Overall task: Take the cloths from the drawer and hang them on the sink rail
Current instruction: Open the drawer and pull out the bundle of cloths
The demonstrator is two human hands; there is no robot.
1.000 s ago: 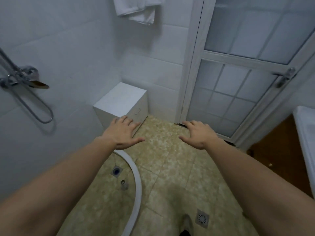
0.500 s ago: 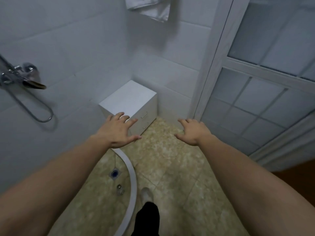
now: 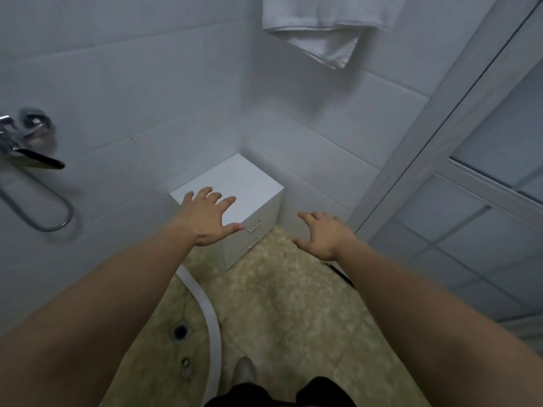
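A small white drawer cabinet (image 3: 252, 189) stands on the floor in the tiled corner, its drawers closed, with two small handles (image 3: 254, 226) on the front. My left hand (image 3: 205, 217) is stretched out with fingers spread, in front of the cabinet's top. My right hand (image 3: 323, 235) reaches forward, fingers relaxed, to the right of the cabinet front. Both hands hold nothing. No cloths from the drawer and no sink rail are in view.
A white towel (image 3: 317, 27) hangs high on the back wall. A shower mixer with its hose (image 3: 29, 148) is fixed to the left wall. A frosted glass door (image 3: 476, 201) stands at right. A white curved shower rim (image 3: 210, 315) and floor drain (image 3: 179, 331) lie below.
I have stepped closer to the corner; the cabinet now sits nearer and more central. Both hands stay outstretched and empty, the left now overlapping the cabinet top.
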